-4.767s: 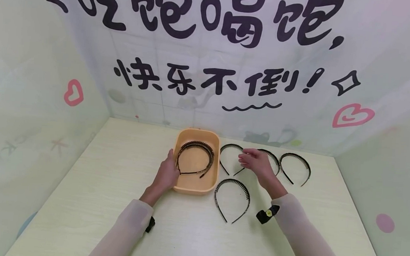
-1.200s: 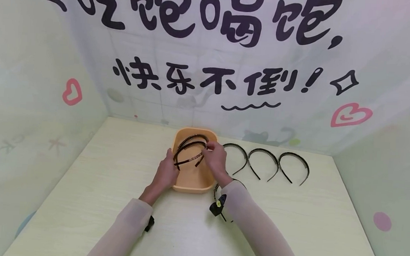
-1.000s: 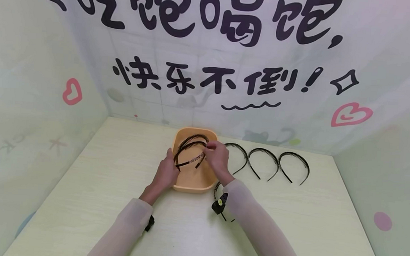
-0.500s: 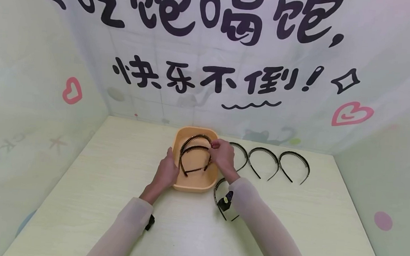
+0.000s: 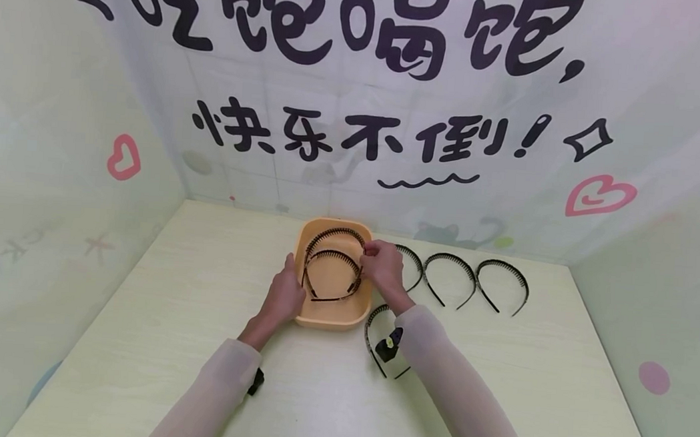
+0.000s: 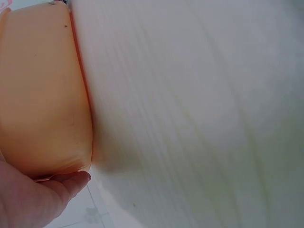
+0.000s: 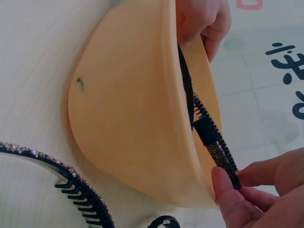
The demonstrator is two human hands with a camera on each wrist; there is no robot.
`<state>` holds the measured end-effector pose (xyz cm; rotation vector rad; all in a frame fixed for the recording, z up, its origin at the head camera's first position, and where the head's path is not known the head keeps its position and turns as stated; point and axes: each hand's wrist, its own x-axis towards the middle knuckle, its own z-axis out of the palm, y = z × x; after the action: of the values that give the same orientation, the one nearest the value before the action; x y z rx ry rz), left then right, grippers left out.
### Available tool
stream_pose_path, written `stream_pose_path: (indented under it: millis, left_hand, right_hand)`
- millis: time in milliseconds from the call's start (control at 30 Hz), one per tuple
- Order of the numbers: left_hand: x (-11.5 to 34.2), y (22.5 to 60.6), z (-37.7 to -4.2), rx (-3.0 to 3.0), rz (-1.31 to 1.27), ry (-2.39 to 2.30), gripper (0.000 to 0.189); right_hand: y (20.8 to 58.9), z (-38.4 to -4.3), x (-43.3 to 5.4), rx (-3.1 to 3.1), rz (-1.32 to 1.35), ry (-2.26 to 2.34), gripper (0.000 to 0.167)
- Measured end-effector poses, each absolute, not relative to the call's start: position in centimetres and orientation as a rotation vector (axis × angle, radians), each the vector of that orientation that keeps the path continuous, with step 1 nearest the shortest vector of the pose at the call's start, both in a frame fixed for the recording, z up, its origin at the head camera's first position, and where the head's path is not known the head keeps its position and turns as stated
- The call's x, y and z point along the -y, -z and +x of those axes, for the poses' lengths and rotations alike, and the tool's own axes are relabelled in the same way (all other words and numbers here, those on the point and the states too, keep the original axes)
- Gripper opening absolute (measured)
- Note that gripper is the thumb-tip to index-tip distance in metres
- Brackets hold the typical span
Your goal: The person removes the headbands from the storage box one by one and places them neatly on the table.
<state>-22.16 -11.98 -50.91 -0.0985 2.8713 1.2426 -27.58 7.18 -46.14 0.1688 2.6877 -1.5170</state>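
An orange plastic basin [image 5: 332, 316] stands on the table with toothed black headbands inside. My left hand [image 5: 286, 293] grips its left wall; in the left wrist view the fingers [image 6: 71, 184] press against the basin's outside. At the right side of the basin, my right hand [image 5: 384, 267] pinches a glittery headband [image 7: 218, 149] between thumb and fingertips. That headband's arch rises above another headband [image 5: 331, 253] lower in the basin. How many lie in there is hard to tell, since they overlap.
Right of the basin, a row of headbands lies on the table [image 5: 526, 390]: one partly behind my right hand, a middle one [image 5: 451, 256] and a far right one [image 5: 506, 265]. Another headband [image 5: 368, 336] lies in front, partly under my right wrist. Printed cloth walls [image 5: 351, 198] stand around the table.
My right hand has come from above the row of headbands to the basin and pinches a headband there. Over the last second it shifted slightly right, and the headbands inside turned and spread.
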Motion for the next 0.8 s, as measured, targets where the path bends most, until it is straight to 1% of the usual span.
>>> stream_pose_path:
  millis: [133, 433, 800]
  left_hand:
    - [12.0, 51.1, -22.2, -2.865, -0.106, -1.249, 0.071]
    - [12.0, 51.4, -22.3, -2.879, -0.087, -1.240, 0.068]
    - [12.0, 51.3, -22.4, -2.868, -0.084, -1.262, 0.071]
  right_hand:
    - [46.2, -27.6, -7.6, -2.624, 0.161, 1.603, 0.031]
    - [45.7, -27.5, -8.2, -2.447, 0.177, 1.796, 0.031]
    - [44.4, -27.4, -8.8, -2.346, 0.202, 1.851, 0.032]
